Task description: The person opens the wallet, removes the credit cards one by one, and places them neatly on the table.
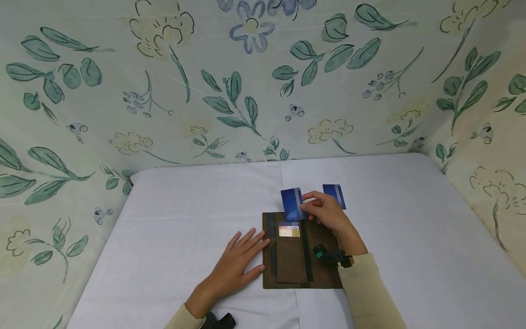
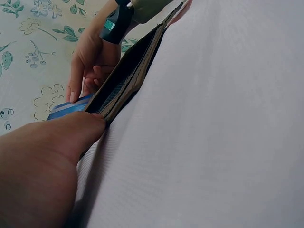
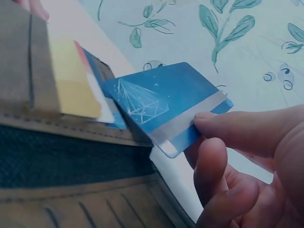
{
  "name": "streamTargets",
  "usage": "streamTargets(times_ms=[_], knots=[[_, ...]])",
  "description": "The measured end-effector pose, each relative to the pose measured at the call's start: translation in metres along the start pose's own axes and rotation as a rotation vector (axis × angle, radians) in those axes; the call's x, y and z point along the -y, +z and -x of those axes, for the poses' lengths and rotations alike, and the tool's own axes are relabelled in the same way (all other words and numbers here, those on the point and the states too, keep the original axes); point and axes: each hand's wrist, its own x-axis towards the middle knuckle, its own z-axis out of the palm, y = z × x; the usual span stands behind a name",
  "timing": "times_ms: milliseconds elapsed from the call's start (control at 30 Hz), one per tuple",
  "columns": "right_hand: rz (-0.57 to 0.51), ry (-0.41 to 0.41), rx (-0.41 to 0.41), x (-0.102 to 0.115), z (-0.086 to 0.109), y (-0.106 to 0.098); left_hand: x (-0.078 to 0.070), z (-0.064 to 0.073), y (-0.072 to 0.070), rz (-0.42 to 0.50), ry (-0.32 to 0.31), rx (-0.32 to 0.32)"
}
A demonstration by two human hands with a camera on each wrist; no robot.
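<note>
A brown wallet [image 1: 291, 262] lies unfolded on the white table, with several cards [image 1: 289, 230] showing in its left-hand slot. My right hand [image 1: 326, 212] pinches a blue card [image 1: 291, 203] with a pale stripe between thumb and fingers, just above the wallet's top edge. In the right wrist view, the blue card [image 3: 166, 102] is tilted beside the slotted cards [image 3: 76, 80]. My left hand [image 1: 238, 262] lies with fingers spread along the wallet's left edge, fingertips touching it. The left thumb [image 2: 90, 126] meets the wallet's lower edge in the left wrist view.
A second blue card [image 1: 334, 195] lies on the table [image 1: 197, 205] behind my right hand. Floral-patterned cloth [image 1: 246, 91] hangs behind the table and at both sides.
</note>
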Motion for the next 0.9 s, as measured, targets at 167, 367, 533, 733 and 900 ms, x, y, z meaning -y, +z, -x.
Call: streamTargets(times_ms=[167,367,533,733,900], knots=[[0.037,-0.006,-0.037,0.0,0.001,-0.008,0.0,0.0,0.0,-0.001,-0.007,0.01],[-0.009,0.02,-0.111,-0.003,0.004,-0.02,0.0,0.0,0.0,-0.008,-0.001,0.01],[-0.032,0.041,-0.154,-0.007,0.006,-0.032,-0.001,0.001,-0.002,0.003,-0.003,0.005],[-0.069,0.074,-0.207,-0.011,0.011,-0.047,-0.002,0.002,-0.002,0.004,0.01,-0.026],[-0.108,0.114,-0.278,-0.013,0.014,-0.06,-0.001,0.001,-0.001,0.008,0.018,-0.029]])
